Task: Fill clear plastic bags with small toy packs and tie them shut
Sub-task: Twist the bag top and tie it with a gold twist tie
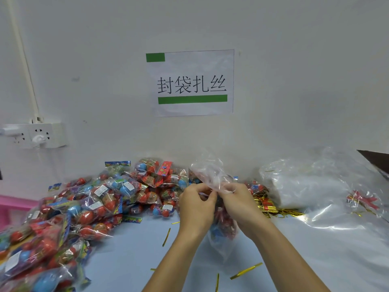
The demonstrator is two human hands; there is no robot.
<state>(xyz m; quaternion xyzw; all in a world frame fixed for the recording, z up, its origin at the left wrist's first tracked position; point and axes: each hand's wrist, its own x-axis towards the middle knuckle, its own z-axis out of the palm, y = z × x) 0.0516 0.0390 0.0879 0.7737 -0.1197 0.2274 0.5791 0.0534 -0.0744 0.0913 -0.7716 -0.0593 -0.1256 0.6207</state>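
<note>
Both hands' fingers [207,191] around filled clear bag's [223,226] neck

surface [130,245]: pale blue, set against a white wall
left and rear: heap of toy packs [88,207]
right: pile of clear plastic bags [315,186]
beside bags: bundle of gold twist ties [267,205]
front: loose gold ties [246,270], scattered singly

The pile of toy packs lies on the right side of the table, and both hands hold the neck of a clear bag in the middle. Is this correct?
Not quite. In the head view the pile of toy packs lies on the left side of the table, not the right. The rest holds: the left hand and right hand hold the neck of the clear bag in the middle.
</note>
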